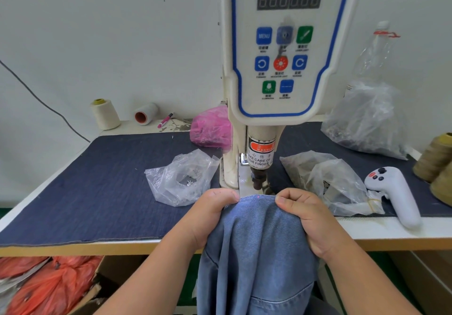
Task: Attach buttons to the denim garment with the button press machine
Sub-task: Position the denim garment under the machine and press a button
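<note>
Both hands pinched the denim garment (259, 246) by its top hem, left hand (210, 214) and right hand (310, 219) about equally near. Between their fingertips the stretched hem ran crosswise, just short of the button press machine (259, 143) punch directly beyond them.

A cream thread cone (105, 114) stands at upper left beside a toppled spool (145, 113) and pink marker (165, 120). A white handheld controller (393, 193) lies at right, near two tan thread cones (437, 160).
</note>
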Motion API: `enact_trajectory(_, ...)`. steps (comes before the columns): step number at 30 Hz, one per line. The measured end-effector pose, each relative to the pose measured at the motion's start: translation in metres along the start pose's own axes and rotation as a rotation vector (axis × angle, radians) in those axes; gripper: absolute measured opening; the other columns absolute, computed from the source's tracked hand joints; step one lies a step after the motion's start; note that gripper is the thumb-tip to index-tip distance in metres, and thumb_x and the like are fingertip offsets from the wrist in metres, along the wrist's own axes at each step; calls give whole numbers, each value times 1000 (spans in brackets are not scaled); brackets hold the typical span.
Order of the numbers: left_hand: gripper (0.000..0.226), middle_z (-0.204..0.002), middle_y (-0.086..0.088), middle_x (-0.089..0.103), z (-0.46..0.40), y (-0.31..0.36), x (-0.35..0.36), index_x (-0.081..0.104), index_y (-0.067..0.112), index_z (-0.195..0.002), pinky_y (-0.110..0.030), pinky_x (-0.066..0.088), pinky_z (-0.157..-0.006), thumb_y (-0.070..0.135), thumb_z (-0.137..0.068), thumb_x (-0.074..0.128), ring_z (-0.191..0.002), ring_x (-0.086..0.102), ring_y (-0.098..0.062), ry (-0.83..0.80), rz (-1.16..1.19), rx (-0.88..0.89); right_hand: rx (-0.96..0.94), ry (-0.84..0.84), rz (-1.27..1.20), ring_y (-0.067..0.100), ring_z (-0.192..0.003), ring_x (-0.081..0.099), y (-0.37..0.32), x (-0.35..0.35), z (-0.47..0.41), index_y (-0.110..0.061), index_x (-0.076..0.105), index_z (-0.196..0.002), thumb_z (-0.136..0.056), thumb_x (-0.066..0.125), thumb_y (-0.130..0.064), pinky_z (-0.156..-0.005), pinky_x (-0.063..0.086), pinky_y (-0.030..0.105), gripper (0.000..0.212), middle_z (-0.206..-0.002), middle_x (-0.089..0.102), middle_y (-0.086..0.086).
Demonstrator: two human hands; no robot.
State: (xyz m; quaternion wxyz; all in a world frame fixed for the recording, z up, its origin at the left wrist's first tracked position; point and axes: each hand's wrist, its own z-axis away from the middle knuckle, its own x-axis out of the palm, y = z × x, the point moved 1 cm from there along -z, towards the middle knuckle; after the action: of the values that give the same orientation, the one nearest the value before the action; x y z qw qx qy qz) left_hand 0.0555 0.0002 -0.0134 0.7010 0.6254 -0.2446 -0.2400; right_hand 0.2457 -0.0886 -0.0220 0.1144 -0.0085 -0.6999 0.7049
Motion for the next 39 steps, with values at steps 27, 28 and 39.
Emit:
enact_trajectory(27, 15, -62, 0, 45, -3, -4, -3, 54, 14, -59, -21, 41, -55, 24, -71, 57, -60, 43, -10, 12, -21, 5, 6, 23, 1, 11, -70, 56, -5, 4, 2, -18, 69, -64, -69, 69, -27, -72, 43, 30, 11, -71, 62, 2)
enact_trajectory(28, 15, -63, -1, 44, -3, -5, -3, 54, 13, -61, -22, 40, -55, 24, -71, 57, -60, 42, -10, 17, -19, 3, 7, 25, 0, 12, -71, 56, -5, 5, 2, -17, 68, -64, -70, 69, -26, -72, 43, 31, 11, -71, 62, 2)
enact_trajectory(39, 25, -70, -6, 49, 67, 14, 18, 56, 9, -72, -34, 36, -68, 34, -74, 57, -69, 44, -20, 28, -241, 322, -232, 108, -57, 11, -67, 50, -32, 41, 75, -21, 68, -63, -72, 77, -17, -67, 43, 23, 13, -65, 57, -1)
